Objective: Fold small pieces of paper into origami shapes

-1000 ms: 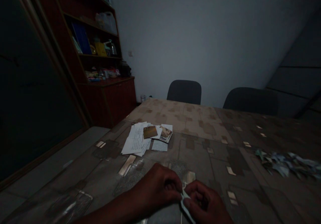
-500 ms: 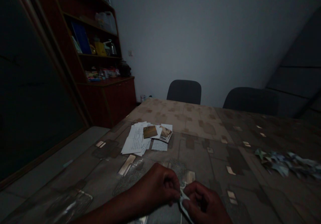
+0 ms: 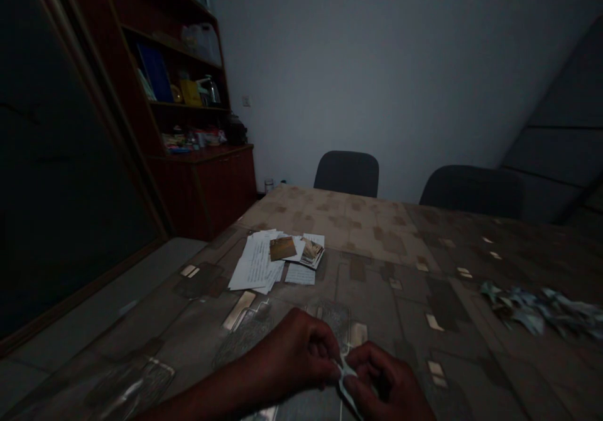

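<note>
My left hand [image 3: 294, 353] and right hand [image 3: 391, 384] pinch 1 small folded paper [image 3: 347, 377] over the patterned tablecloth [image 3: 391, 283]; loose papers [image 3: 257, 262] lie ahead, folded scraps [image 3: 537, 308] at right, 2 dark chairs [image 3: 347, 173] beyond.

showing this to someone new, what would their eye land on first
The two hands at the bottom centre stand out first, pinching a small folded piece of pale paper between them. Beyond them, white sheets and cards lie spread on the patterned table, with a heap of blue-green paper scraps off to the right.

The left hand [image 3: 294, 352] and right hand [image 3: 389, 380] hide most of the folded paper [image 3: 347, 380], its end lost in shadow.
</note>
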Demonstrator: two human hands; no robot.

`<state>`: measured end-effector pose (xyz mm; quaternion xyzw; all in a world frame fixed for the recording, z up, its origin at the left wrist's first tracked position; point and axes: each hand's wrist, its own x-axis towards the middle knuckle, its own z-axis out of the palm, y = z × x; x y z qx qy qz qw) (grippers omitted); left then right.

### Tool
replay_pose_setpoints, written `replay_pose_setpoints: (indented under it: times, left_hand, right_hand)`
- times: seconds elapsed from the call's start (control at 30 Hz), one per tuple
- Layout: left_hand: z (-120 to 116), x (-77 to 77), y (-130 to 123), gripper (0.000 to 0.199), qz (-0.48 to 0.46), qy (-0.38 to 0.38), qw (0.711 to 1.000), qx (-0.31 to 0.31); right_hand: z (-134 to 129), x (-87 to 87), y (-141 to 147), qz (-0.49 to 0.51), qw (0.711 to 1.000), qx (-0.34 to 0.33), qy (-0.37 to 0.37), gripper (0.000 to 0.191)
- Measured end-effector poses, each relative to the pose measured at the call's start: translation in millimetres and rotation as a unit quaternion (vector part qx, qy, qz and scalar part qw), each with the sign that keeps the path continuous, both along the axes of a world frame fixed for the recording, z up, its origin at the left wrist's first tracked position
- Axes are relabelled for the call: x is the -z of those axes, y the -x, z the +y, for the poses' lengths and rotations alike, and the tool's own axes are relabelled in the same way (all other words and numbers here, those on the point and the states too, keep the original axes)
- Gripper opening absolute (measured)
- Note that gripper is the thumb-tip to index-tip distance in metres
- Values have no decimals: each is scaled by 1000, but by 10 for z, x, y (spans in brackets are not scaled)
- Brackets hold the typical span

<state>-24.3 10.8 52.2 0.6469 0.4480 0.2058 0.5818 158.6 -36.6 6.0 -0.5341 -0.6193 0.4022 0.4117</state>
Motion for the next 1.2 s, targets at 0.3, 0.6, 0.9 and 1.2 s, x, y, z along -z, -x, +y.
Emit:
replay_pose_setpoints:
  times: [0.3, 0.6, 0.9, 1.2]
  left_hand:
    - [-31, -15, -8, 6, 7, -3, 1000, -2]
    - [147, 58, 40, 21, -133, 28, 990, -43]
    - [-37, 261, -132, 24, -195, 114, 974, -28]
    - [-39, 256, -171, 25, -206, 138, 965, -87]
  right_hand:
    - [11, -10, 4, -1, 1000, -13, 8, 10]
    - [45, 29, -13, 140, 987, -10, 80, 25]
    - [41, 39, -12, 159, 985, 24, 55, 37]
    - [13, -12, -52, 110, 994, 26, -11, 35]
